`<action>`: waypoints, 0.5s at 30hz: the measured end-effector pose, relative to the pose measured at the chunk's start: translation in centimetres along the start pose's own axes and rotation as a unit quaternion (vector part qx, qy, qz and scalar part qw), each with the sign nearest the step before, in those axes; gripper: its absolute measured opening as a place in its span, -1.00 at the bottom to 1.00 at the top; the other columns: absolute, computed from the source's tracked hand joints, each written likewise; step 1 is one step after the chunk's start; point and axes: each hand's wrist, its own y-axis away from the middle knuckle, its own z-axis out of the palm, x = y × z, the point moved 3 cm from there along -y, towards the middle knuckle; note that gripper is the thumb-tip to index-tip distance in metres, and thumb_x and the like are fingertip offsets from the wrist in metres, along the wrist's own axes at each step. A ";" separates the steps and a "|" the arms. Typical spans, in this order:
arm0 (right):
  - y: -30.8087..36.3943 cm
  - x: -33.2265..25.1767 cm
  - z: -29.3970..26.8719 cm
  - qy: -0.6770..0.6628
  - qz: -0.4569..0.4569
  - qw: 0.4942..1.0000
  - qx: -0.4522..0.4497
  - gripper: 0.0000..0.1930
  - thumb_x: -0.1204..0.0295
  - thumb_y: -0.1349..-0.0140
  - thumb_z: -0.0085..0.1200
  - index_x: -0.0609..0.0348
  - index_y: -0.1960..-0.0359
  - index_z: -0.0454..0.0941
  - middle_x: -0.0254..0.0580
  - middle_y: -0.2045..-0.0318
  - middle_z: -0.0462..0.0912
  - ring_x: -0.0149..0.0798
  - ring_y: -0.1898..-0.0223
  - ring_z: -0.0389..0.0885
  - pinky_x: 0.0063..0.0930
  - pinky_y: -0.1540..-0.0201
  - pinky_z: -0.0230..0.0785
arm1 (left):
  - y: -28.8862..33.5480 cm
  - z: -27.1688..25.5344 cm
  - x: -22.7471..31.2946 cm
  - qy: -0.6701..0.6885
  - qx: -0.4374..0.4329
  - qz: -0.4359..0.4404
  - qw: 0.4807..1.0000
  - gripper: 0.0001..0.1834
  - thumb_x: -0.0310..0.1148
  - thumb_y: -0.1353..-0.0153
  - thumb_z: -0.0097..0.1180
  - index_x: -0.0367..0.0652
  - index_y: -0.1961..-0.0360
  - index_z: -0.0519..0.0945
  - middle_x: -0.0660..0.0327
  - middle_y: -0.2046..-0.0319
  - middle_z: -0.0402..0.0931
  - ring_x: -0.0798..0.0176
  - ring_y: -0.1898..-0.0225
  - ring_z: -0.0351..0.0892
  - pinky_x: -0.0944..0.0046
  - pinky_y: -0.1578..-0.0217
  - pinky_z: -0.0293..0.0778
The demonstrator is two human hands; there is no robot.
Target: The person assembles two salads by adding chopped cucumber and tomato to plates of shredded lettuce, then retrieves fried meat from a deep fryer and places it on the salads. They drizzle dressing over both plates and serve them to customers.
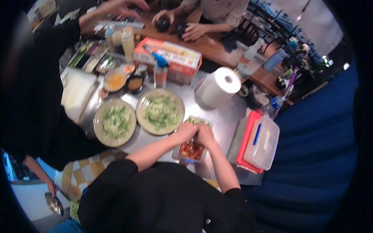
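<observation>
Both my hands meet over a clear plastic container (185,158) holding chopped red food (193,150). My left hand (187,131) and my right hand (204,134) are closed, fingers curled together; whatever they grip is hidden beneath them. Just beyond the hands, pale green chopped food (202,121) shows in what looks like a second container. To the left of my hands, two ribbed beige plates, the nearer-left plate (100,136) and the right plate (140,123), each carry shredded green salad.
A paper towel roll (218,90) stands beyond my hands, and lidded plastic tubs (262,144) sit right. An orange-white box (171,54), squeeze bottles (128,44), small bowls (115,79) and a cutting board (77,91) are farther left. One person stands left; another's hands (196,31) rest across the counter.
</observation>
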 end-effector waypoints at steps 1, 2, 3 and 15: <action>-0.1 -0.7 -0.2 -0.042 0.054 0.998 -0.001 -0.68 0.43 0.12 0.26 0.16 0.25 0.57 0.13 0.25 0.62 0.19 0.10 0.56 -0.10 0.01 0.43 | 0.2 0.9 -1.0 0.015 0.004 -0.021 1.000 -0.87 -0.40 -0.04 0.10 -0.22 0.48 0.62 -0.06 0.53 0.59 -0.13 0.42 0.64 -0.08 0.37 0.55; 0.1 0.1 0.4 -0.033 0.043 0.998 0.026 -0.67 0.44 0.13 0.25 0.17 0.25 0.56 0.14 0.27 0.62 0.19 0.13 0.56 -0.09 0.03 0.44 | 0.4 -0.5 -0.2 0.047 0.003 -0.051 0.998 -0.87 -0.36 -0.06 0.11 -0.19 0.46 0.63 -0.05 0.52 0.60 -0.11 0.42 0.64 -0.06 0.36 0.55; 0.0 0.7 0.6 -0.020 0.008 1.000 0.023 -0.64 0.45 0.14 0.26 0.16 0.22 0.55 0.13 0.23 0.61 0.19 0.11 0.55 -0.09 0.02 0.43 | 0.2 -3.1 0.2 0.070 0.008 -0.078 0.994 -0.86 -0.33 -0.07 0.13 -0.16 0.44 0.64 -0.04 0.50 0.60 -0.09 0.41 0.64 -0.05 0.35 0.54; 0.5 -1.7 -0.9 0.014 0.008 0.999 -0.032 -0.77 0.52 0.08 0.10 0.25 0.32 0.64 0.16 0.25 0.63 0.11 0.16 0.61 -0.14 0.03 0.45 | 10.6 -11.4 -12.8 0.106 0.108 -0.313 0.938 -0.78 -0.34 0.00 0.35 -0.20 0.33 0.69 0.08 0.41 0.67 0.09 0.37 0.67 0.22 0.28 0.53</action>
